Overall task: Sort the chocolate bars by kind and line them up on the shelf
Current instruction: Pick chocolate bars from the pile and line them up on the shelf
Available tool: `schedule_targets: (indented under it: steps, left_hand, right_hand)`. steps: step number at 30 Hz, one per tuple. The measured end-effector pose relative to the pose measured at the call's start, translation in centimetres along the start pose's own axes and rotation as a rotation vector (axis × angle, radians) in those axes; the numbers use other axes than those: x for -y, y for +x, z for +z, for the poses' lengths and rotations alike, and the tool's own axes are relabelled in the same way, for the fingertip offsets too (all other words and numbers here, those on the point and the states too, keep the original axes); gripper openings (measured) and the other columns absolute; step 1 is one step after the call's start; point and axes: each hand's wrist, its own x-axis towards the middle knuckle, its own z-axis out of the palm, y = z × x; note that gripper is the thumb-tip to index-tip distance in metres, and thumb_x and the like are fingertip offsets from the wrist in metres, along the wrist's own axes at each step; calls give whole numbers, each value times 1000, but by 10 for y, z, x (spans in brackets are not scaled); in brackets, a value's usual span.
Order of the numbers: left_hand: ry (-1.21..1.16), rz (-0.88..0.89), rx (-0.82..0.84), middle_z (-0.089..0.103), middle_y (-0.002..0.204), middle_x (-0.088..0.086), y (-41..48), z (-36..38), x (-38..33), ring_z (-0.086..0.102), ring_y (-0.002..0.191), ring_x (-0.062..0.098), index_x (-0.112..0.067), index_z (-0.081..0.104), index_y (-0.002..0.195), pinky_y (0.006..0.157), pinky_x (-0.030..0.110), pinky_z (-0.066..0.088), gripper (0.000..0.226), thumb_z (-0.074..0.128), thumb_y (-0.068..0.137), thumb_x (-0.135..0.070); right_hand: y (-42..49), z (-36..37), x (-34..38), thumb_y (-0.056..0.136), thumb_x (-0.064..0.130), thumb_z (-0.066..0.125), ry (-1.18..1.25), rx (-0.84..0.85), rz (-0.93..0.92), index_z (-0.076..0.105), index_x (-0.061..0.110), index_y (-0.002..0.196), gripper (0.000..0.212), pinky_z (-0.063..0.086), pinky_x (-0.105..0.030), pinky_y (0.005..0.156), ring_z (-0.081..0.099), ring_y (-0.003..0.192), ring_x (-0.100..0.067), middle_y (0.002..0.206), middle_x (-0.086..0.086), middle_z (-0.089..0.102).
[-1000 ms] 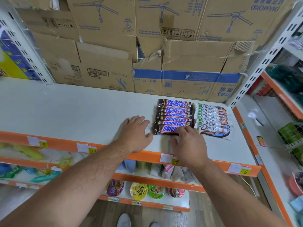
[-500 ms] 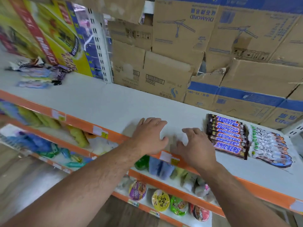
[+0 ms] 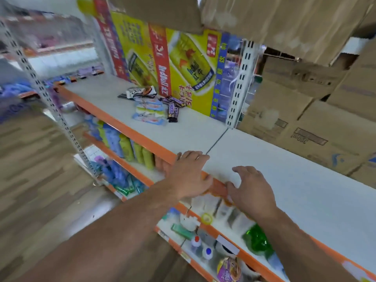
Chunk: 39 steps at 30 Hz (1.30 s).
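Yellow and red drink carton (image 3: 183, 64) stands at back, beside perforated white upright (image 3: 240, 84). Brown cardboard boxes (image 3: 305, 110) stacked to right. Green and blue bottles (image 3: 130, 147) on lower tier. Instant noodle cup (image 3: 228, 268) lower still. Wood-pattern floor (image 3: 30, 169) at left, blurred.

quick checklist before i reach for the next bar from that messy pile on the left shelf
1. Left hand free: ok, empty, resting on the orange shelf edge.
2. Right hand free: ok, empty, fingers spread over the edge.
3. Unsorted pile in sight: ok, on the left shelf section by the yellow poster.
4. Dark bars reachable from here: not ok, both hands are well short of the pile.
5. Kinds readable: cannot tell, the picture is blurred.
6. Bare shelf ahead of the hands: ok.
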Motion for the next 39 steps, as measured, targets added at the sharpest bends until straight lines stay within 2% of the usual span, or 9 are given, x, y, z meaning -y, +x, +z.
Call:
schedule_targets:
  steps: [12,16,20,22,25,29,32,35,39]
  left_hand:
    - [51,-183,-52,41,150,-2,59,-35,156,32,139,18,-28,43,143,115,47,24,68,47,80,-53]
    - [91,-174,-46,44,148,-2,96,-48,193,35,136,21,-26,42,144,114,46,25,67,46,83,-55]
    - [65,-168,-114,53,137,-5,134,-56,223,43,130,19,-28,52,135,110,39,31,62,41,81,-56]
    - [54,-159,-145,59,130,-4,153,-55,233,49,123,22,-25,57,129,104,37,35,63,36,80,-58]
    - [56,-150,-89,53,138,-4,179,-54,251,44,129,21,-25,52,135,109,40,33,70,31,77,-59]
    - [51,-110,-61,53,139,-3,218,-56,283,43,129,22,-27,51,134,107,37,31,57,53,82,-50]
    - [40,-75,-82,57,133,0,242,-59,308,47,124,25,-22,54,131,104,36,33,51,56,84,-43]
    - [5,-66,-42,56,132,3,265,-67,336,47,123,27,-22,50,135,101,40,42,53,49,85,-41]
    - [186,-82,-63,54,127,5,296,-76,370,47,118,27,-19,46,132,91,42,46,48,53,86,-34]
  right_hand:
    - [149,78,127,84,46,56,40,123,-184,53,28,131,50,42,-32,94,47,122,-20,131,1,53]
    - [205,90,156,85,46,55,63,164,-196,53,29,131,50,43,-35,95,47,122,-20,131,2,54]
    - [255,94,176,86,47,55,55,148,-190,54,29,129,47,44,-34,87,50,116,-18,124,3,56]
    - [273,99,182,86,47,55,54,146,-172,55,29,126,44,45,-35,83,52,112,-18,119,2,57]
    - [291,106,187,86,48,56,51,152,-137,57,29,122,41,47,-36,80,54,107,-20,115,2,58]
    - [318,120,195,87,46,55,18,103,-97,58,27,113,33,49,-35,74,58,97,-22,106,0,61]
    - [335,131,203,87,49,53,-24,67,-19,57,27,104,28,49,-33,67,60,87,-21,96,1,62]
    - [349,143,213,87,47,55,-69,120,63,54,26,110,31,49,-33,70,63,92,-23,100,0,65]
    - [361,156,227,84,38,60,-55,114,135,53,28,111,29,41,-29,67,63,92,-23,103,2,66]
